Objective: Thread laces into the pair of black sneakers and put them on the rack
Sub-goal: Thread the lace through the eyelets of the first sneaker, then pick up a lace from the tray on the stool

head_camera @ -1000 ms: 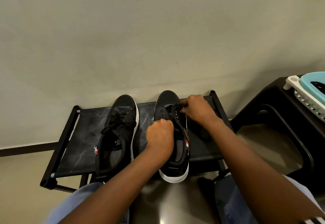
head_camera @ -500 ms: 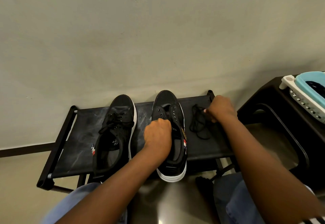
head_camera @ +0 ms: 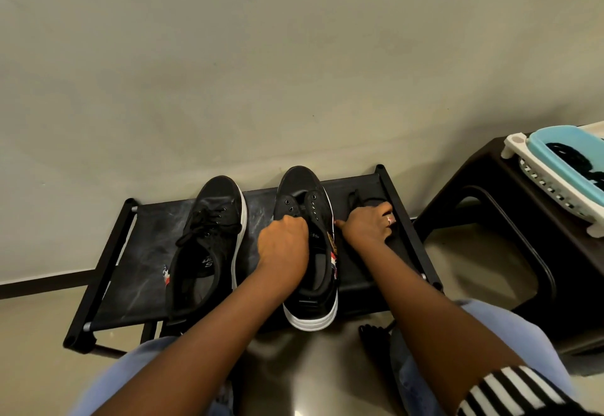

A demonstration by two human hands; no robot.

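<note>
Your right hand dropped onto the lace, fingers flat; pinch one tip while left hand grips the sneaker.

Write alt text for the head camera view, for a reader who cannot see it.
A person's left hand grips the unlaced black sneaker on a black fabric shoe rack, while the right hand rests on a loose black lace beside it. A second, laced black sneaker sits to the left.
</note>
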